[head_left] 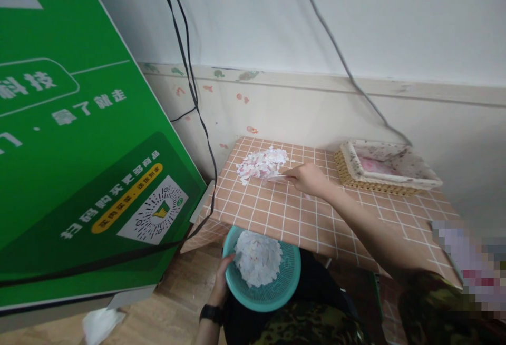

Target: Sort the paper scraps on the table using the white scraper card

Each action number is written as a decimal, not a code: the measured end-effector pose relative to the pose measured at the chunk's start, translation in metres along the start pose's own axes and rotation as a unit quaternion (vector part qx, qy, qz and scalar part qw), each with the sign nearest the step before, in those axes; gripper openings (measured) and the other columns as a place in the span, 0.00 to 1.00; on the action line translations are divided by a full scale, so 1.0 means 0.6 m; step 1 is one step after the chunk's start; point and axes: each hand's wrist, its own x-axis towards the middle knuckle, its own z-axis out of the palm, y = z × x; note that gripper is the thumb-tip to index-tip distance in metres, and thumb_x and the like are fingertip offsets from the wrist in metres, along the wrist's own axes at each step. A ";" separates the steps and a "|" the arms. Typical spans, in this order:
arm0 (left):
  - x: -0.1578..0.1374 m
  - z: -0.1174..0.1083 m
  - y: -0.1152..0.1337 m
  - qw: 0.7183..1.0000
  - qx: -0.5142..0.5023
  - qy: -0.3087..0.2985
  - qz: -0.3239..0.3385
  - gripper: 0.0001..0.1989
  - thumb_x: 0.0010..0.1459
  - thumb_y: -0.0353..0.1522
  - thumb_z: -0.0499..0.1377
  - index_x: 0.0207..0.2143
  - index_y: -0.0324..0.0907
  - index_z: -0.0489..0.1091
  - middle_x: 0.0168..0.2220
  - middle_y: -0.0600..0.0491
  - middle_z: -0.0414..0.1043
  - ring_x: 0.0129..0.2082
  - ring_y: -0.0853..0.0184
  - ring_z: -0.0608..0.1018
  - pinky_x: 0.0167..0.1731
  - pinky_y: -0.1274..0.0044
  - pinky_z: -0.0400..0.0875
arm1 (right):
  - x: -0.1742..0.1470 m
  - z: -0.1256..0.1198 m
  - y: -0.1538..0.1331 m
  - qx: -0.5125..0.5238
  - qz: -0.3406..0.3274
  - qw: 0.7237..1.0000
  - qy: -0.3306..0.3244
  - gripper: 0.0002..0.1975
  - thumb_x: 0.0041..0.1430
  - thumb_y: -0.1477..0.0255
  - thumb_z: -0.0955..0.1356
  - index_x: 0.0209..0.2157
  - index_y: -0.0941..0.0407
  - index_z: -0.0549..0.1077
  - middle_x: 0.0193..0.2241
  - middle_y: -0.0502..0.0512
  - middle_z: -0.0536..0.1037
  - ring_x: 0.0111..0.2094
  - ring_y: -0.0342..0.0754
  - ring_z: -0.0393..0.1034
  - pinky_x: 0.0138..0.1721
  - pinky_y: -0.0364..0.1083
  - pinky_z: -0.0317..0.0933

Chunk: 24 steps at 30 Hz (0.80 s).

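My left hand grips the left rim of a teal plastic colander, its thumb over the edge. Inside the colander lies a mound of small white paper scraps. The colander sits at my lap, just under the table's front edge. Over the table, my right hand is closed on a thin pale strip, whose kind I cannot make out. The strip's end touches the near right side of a pile of white and pinkish paper scraps on the tabletop.
A checked brown cloth covers the table. A cloth-lined wicker basket with something pink inside stands at the back right. The large green cabinet is on the left, with black cables hanging beside it. A white bag lies on the floor.
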 end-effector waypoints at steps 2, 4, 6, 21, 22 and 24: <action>-0.001 -0.001 -0.003 1.000 0.007 0.011 -0.001 0.16 0.37 0.35 0.65 0.31 0.36 0.77 0.30 0.45 0.80 0.40 0.48 0.77 0.46 0.59 0.66 | 0.002 0.007 0.002 -0.006 0.003 1.000 0.007 0.12 0.58 0.71 0.61 0.34 0.53 0.77 0.26 0.54 0.76 0.26 0.43 0.64 0.27 0.44 0.47; -0.003 0.000 -0.004 1.000 0.012 0.011 0.003 0.16 0.37 0.35 0.64 0.31 0.36 0.77 0.30 0.45 0.80 0.40 0.48 0.77 0.46 0.59 0.66 | -0.002 0.007 0.009 0.007 -0.009 1.000 -0.008 0.12 0.56 0.72 0.63 0.36 0.52 0.77 0.24 0.53 0.76 0.25 0.43 0.64 0.27 0.44 0.47; -0.007 0.001 -0.004 1.000 0.014 0.000 0.004 0.17 0.37 0.36 0.64 0.32 0.36 0.77 0.32 0.45 0.80 0.41 0.48 0.77 0.46 0.58 0.66 | -0.010 0.001 0.020 0.026 -0.017 0.999 -0.029 0.13 0.55 0.74 0.63 0.37 0.52 0.78 0.23 0.52 0.75 0.24 0.42 0.63 0.27 0.44 0.47; -0.001 0.000 -0.014 1.000 -0.004 0.001 -0.010 0.13 0.39 0.35 0.64 0.28 0.36 0.77 0.29 0.47 0.80 0.37 0.52 0.79 0.46 0.62 0.67 | -0.012 -0.005 0.060 -0.002 0.022 1.000 -0.007 0.12 0.55 0.73 0.63 0.35 0.52 0.78 0.26 0.54 0.77 0.26 0.44 0.65 0.29 0.45 0.50; -0.003 0.002 -0.013 1.000 -0.007 -0.007 -0.016 0.13 0.39 0.35 0.64 0.29 0.35 0.77 0.29 0.46 0.80 0.36 0.53 0.79 0.45 0.62 0.67 | -0.009 -0.005 0.060 -0.008 0.028 1.000 -0.002 0.12 0.55 0.73 0.62 0.35 0.53 0.78 0.25 0.54 0.76 0.27 0.44 0.65 0.29 0.45 0.50; -0.007 0.006 -0.009 1.000 -0.008 -0.015 -0.026 0.14 0.40 0.35 0.64 0.30 0.35 0.77 0.29 0.46 0.80 0.36 0.52 0.79 0.45 0.62 0.67 | -0.005 -0.001 0.056 -0.014 0.029 0.999 -0.003 0.12 0.56 0.72 0.62 0.35 0.53 0.77 0.24 0.55 0.76 0.27 0.45 0.65 0.29 0.45 0.49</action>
